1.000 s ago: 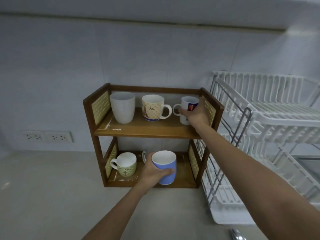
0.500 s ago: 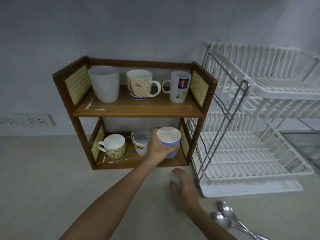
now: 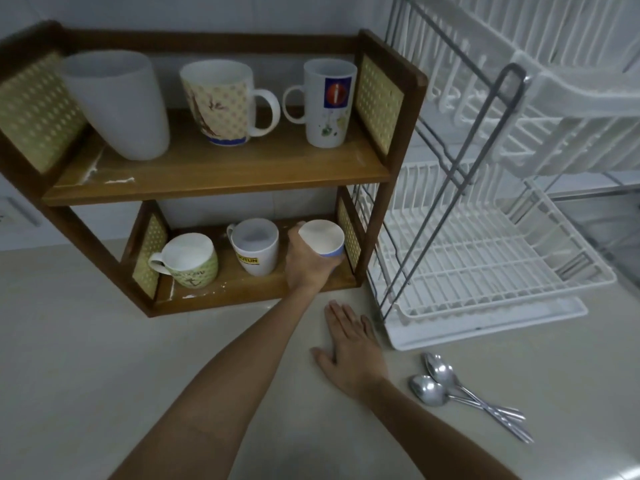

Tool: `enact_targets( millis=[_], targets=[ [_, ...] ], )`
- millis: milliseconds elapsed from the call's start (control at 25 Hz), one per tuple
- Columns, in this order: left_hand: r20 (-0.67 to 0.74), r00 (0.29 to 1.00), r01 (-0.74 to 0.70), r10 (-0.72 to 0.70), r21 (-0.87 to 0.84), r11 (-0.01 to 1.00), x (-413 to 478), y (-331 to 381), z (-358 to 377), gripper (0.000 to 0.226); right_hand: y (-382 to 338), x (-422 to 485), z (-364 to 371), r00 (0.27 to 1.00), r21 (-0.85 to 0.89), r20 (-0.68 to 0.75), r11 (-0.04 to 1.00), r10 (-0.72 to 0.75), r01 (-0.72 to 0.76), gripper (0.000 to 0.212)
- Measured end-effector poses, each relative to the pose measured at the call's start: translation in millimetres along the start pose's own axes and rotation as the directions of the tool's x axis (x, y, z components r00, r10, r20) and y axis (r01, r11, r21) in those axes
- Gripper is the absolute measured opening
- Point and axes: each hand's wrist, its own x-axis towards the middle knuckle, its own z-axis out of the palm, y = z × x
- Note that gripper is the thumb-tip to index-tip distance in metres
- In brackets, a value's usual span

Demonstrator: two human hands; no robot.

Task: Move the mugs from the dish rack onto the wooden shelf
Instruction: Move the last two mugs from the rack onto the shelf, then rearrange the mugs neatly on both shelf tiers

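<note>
Mugs are nearly all on the wooden shelf [image 3: 214,181]; the dish rack [image 3: 485,271] beside it looks bare, so we judge the job almost done. Our left hand [image 3: 304,261] grips the blue mug [image 3: 323,239] at the shelf's lower right; our right hand [image 3: 349,344] lies flat and open on the surface [image 3: 86,358].

pale tiled wall [image 3: 277,12], beige countertop [image 3: 86,358]
</note>
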Motion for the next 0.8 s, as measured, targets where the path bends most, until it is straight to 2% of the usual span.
enact_targets(
  millis=[240, 400, 480, 560, 600, 640, 680, 720, 760, 800],
  targets=[
    [0.038, 0.999, -0.022, 0.022, 0.015, 1.0, 13.4, -5.3, 1.0, 0.101, -0.1, -0.8, -1.4, 1.0, 0.003, 0.013, 1.0, 0.003, -0.003, 0.082],
    [0.179, 0.98, -0.093, 0.09, 0.007, 0.996, -3.6, 4.6, -23.3, 0.092, 1.9, -1.8, -0.4, 0.999, -0.005, 0.034, 1.0, 0.015, -0.015, 0.082],
    [0.353, 0.927, -0.153, 0.124, 0.054, 0.987, -12.0, 20.4, -59.5, 0.081, 0.3, -3.0, -3.1, 0.996, -0.015, 0.081, 0.999, 0.04, -0.039, 0.083],
    [0.583, 0.806, -0.172, 0.097, 0.075, 0.982, -15.5, 47.6, -113.2, 0.061, -5.5, 1.5, -10.5, 0.982, -0.012, 0.175, 0.997, 0.078, -0.077, 0.081],
    [0.648, 0.754, -0.176, 0.107, 0.043, 0.983, -15.6, 65.0, -144.6, 0.047, -14.4, 9.1, -21.2, 0.962, 0.008, 0.255, 0.995, 0.093, -0.098, 0.08],
    [0.665, 0.731, -0.183, 0.152, -0.024, 0.983, -15.3, 84.1, -174.7, 0.033, -24.9, 17.9, -37.8, 0.939, 0.073, 0.334, 0.99, 0.086, -0.117, 0.076],
    [0.634, 0.742, -0.198, 0.221, -0.108, 0.974, -13.6, 105.0, -202.2, 0.02, -37.5, 27.9, -60.1, 0.934, 0.195, 0.354, 0.972, 0.052, -0.128, 0.066],
    [0.546, 0.783, -0.24, 0.298, -0.176, 0.955, -9.1, 126.7, -228.7, 0.013, -52.5, 38.7, -88.1, 0.95, 0.352, 0.312, 0.931, -0.015, -0.101, 0.05],
    [0.412, 0.832, -0.312, 0.37, -0.203, 0.928, -2.8, 146.8, -251.6, 0.013, -68.3, 48.2, -121.8, 0.968, 0.504, 0.233, 0.863, -0.097, -0.035, 0.03],
    [0.274, 0.857, -0.402, 0.436, -0.174, 0.899, 6.8, 165.2, -272.4, 0.016, -86.0, 58.4, -161.0, 0.974, 0.602, 0.135, 0.796, -0.184, 0.067, 0.02]
  ],
)
